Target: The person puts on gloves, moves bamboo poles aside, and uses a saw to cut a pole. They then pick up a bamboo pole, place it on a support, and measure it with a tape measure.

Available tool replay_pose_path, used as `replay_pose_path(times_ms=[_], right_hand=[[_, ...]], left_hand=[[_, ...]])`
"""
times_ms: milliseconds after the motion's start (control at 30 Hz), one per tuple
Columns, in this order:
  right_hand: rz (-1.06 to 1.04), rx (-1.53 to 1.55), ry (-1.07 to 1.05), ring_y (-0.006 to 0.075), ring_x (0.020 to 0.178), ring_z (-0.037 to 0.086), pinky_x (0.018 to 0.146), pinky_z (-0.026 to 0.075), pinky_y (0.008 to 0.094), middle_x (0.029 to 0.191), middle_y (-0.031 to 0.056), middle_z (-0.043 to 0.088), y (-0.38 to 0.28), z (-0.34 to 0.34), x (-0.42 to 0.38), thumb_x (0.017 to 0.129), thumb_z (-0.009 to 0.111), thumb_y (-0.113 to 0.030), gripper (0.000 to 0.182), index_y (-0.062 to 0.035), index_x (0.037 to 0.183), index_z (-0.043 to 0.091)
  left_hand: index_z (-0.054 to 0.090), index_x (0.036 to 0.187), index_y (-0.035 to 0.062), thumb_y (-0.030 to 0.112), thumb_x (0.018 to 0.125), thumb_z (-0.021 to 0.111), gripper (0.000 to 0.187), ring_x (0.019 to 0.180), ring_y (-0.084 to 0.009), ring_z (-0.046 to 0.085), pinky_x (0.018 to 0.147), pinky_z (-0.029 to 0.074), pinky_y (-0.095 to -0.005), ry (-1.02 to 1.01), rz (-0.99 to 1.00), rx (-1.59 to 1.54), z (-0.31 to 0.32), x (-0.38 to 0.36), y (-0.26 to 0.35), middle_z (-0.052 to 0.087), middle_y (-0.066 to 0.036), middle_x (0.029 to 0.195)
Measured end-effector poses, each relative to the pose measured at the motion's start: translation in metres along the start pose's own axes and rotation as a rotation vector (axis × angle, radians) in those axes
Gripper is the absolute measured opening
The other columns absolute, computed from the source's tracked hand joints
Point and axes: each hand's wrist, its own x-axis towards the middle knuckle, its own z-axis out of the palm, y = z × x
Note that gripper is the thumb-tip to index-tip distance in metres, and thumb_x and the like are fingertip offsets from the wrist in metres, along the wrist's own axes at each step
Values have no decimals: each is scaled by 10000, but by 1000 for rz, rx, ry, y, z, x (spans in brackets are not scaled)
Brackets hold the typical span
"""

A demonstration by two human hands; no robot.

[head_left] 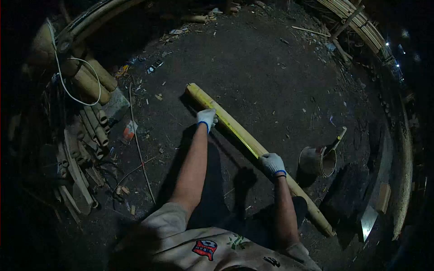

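A long pale bamboo pole (246,134) lies slantwise on the dirt floor in front of me, from upper left to lower right. Along its upper stretch runs a bright yellow measuring tape (236,132), laid lengthwise on the pole. My left hand (207,118), in a white knitted glove with a blue cuff, is closed on the tape near the pole's far end. Farther down, my right hand (272,163), gloved the same way, is closed over the pole at the tape's other visible end. Its fingertips and any tape case are hidden.
A cut bamboo container (312,161) with a stick-like handle stands at the right. Bamboo pieces (92,124) are piled at the left, beside a thin stick (141,156). Near the lower right are a metal blade-like piece (369,222) and a wooden block (383,198).
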Motion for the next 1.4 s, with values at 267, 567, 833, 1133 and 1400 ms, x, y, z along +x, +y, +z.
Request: replay_pose_path(times_ms=[267,567,833,1133,1400], right_hand=[[-30,-34,45,360,931,688,860,524,419,960,184,711,-20,2,5,813,542,-347,353,-117,977,754],[13,-10,39,362,937,685,866,523,422,979,191,710,-15,3,6,817,543,-351,368,-104,995,750],[-14,96,35,347,943,689,855,526,405,987,194,710,-2,-6,-5,820,594,-363,372,-88,1023,741],[3,44,-16,320,928,696,851,525,400,972,150,720,135,7,-15,816,636,-361,349,-104,1031,736],[215,258,-87,229,785,681,747,518,354,830,128,712,239,-11,-63,801,685,-300,292,-46,940,726]], left_hand=[[670,1040,6,224,894,683,263,529,-190,634,412,482,-325,45,-107,61,10,9,9,686,-113,773],[653,1040,26,217,914,661,229,539,-180,627,403,464,-310,9,-116,7,15,22,-4,670,-95,770],[660,1033,31,227,921,653,225,530,-186,637,410,479,-319,-10,-135,-13,14,25,-6,680,-100,751],[681,943,17,238,940,620,229,489,-177,588,421,451,-309,-56,-132,216,14,20,-5,688,-104,713],[683,932,-3,156,879,705,169,493,-173,606,420,463,-325,-27,3,482,13,10,9,688,-118,731]])
